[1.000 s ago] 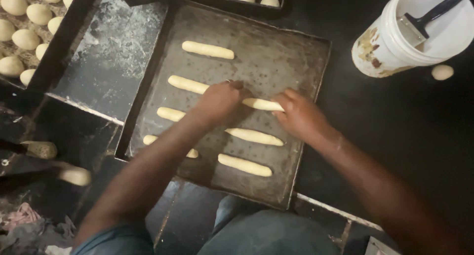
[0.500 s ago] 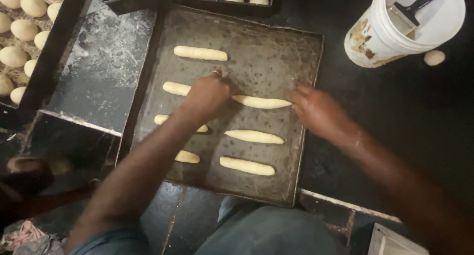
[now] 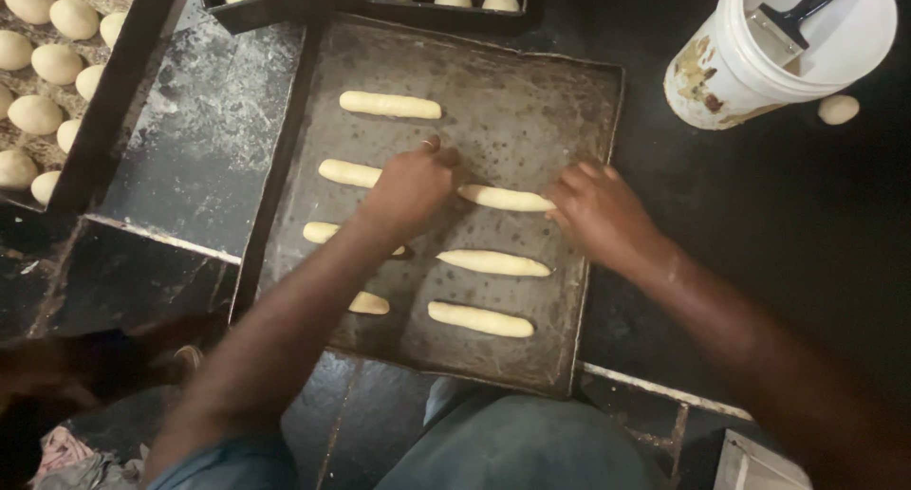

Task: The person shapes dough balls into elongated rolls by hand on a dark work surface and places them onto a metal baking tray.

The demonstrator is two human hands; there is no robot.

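Dark, flour-dusted metal makes up the baking tray (image 3: 531, 101) lying on the black surface (image 3: 759, 224), its raised rim closing in all four sides. Seen from the head camera, bare tray shows along the far edge and in the far right corner. Another tray (image 3: 285, 6) with dough balls touches its far edge, and the rim of a third tray (image 3: 123, 82) of dough balls (image 3: 38, 115) lies well off to the left. A white bucket (image 3: 750, 63) holding a scraper (image 3: 788, 25) stands beyond the far right corner, a loose dough ball (image 3: 839, 109) just beside it.

The dough sticks are pale, smooth and slender, laid in two columns. The left hand (image 3: 413, 186) lies palm down over the middle stick of the second row (image 3: 503, 198), fingers together and pressed flat on it; a ring shows on one finger. The right hand (image 3: 598, 205) rests at that stick's right end by the tray's right edge, fingers slightly spread on the dough. Other sticks lie at the far left (image 3: 389, 104) and nearer the near edge (image 3: 493, 262), (image 3: 479, 319).

Against half a second ago, the left hand sits a little further along the stick toward the right, and the right hand has come in closer to the stick's end.
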